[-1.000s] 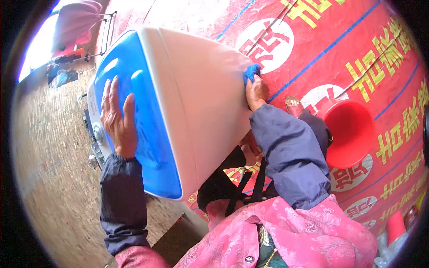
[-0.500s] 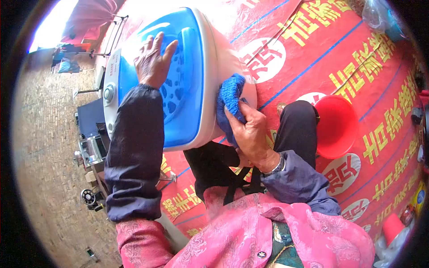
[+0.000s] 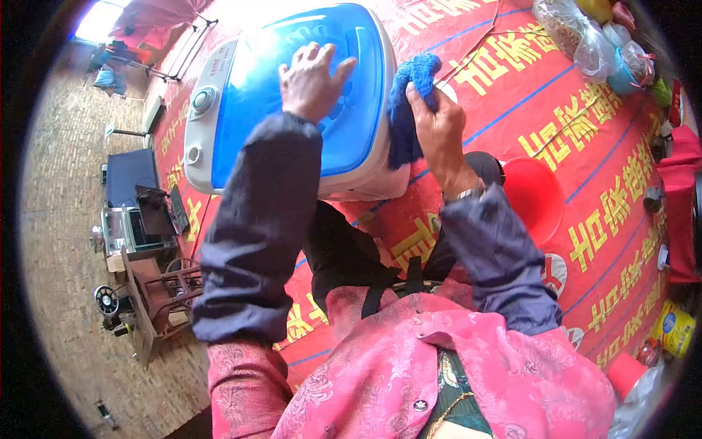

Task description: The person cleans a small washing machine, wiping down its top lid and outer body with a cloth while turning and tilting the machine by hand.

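Note:
A small white washing machine (image 3: pixel 202 150) with a translucent blue lid (image 3: pixel 252 110) stands before me, its dial and printed panel on the left. My left hand (image 3: pixel 313 80) lies with spread fingers on the lid. Pinched in my right hand (image 3: pixel 441 132) is a blue cloth (image 3: pixel 406 110), which hangs along the machine's right side wall. Part of that wall is hidden behind the cloth. Dark sleeve covers reach up both my forearms.
A red bucket (image 3: pixel 534 197) stands right of my knee on red floor sheeting (image 3: pixel 504 95) printed with yellow characters. Plastic bags (image 3: pixel 596 51) lie at upper right, a yellow tub (image 3: pixel 673 329) at lower right. A wooden chair (image 3: pixel 157 293) stands left, on brick paving (image 3: pixel 66 241).
The view has shifted. My right hand has moved the cloth up along the machine's side, toward its far end. My left hand stays spread on the lid.

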The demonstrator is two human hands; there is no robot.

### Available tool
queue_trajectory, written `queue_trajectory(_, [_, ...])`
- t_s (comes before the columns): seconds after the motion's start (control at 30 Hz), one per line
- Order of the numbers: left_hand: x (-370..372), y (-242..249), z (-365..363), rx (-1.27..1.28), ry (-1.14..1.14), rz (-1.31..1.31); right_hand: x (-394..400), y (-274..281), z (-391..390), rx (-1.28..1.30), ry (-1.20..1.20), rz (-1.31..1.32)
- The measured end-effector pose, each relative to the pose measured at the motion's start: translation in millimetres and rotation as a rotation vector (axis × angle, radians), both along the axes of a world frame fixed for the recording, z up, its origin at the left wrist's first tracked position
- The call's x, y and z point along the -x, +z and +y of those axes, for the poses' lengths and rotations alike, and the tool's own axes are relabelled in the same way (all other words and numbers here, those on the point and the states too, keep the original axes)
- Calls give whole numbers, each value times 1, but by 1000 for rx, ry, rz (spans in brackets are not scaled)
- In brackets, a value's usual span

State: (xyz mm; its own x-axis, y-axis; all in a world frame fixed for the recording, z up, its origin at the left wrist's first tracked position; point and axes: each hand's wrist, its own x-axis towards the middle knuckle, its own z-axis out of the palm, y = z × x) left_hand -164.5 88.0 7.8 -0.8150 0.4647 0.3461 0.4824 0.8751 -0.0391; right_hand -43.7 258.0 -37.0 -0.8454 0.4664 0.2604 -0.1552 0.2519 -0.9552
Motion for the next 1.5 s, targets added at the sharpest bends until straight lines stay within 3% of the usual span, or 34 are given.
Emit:
queue_trajectory(0.17, [-83,-17,11,-230,-174,183,-17,-14,-17,-139,-6,-7])
queue_trajectory(0.37, [-82,-19,45,-271,-123,141,-64,-50,-35,214,59,-123])
queue_trajectory(0.53, [-43,-25,77,-23,123,-16,-73,-50,-44,500,93,-180])
queue_trajectory(0.83, [-34,-11,65,5,159,-99,-75,-33,-43,374,192,-137])
queue_trajectory(1.0, [-13,4,-3,-11,134,4,-54,-23,-71,285,295,-38])
queue_trajectory(1.2, [19,29,-121,-224,200,-119,-28,-12,-117,160,387,-5])
queue_trajectory(1.27, [28,33,-155,-246,220,-116,-4,6,-137,2,343,146])
queue_trajectory(1.33, [35,37,-184,-322,136,-159,23,36,-159,53,379,346])
queue_trajectory(1.37, [53,28,-214,-515,38,-336,41,44,-174,-3,375,421])
queue_trajectory(1.43, [51,27,-209,-1287,12,-809,79,57,-209,-144,275,551])
queue_trajectory(1.5, [69,8,-231,-1279,-72,-660,114,46,-233,-264,265,619])
